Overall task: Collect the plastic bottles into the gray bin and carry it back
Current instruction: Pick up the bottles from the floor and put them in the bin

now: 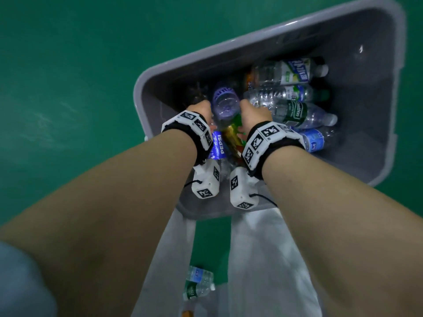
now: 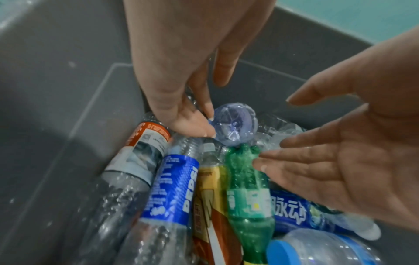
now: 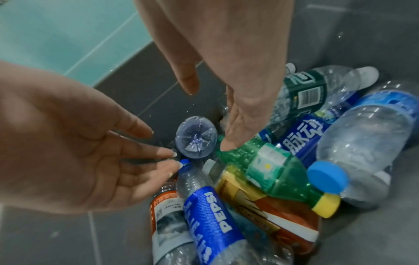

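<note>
Both the left hand (image 2: 181,62) and right hand (image 3: 226,62) hung with loose, straight fingers, grasping nothing, over crushed plastic bottles (image 1: 295,104) in the grey plastic bin (image 1: 366,30) at centre frame.

We see the gray bin (image 1: 377,124) w/ open top, both hands in from above. Left hand (image 2: 179,75) and right hand (image 2: 353,154) flank the purple bottle (image 2: 234,123), fingers straight, narrow gap each side. Pepsi bottle (image 2: 170,190), green bottle (image 2: 247,188), blue-cap bottle (image 3: 360,143) pack the floor below. Bare bin floor far-left of the pile. Two loose bottles (image 1: 198,282) on the green floor (image 1: 68,88) between our legs.
</note>
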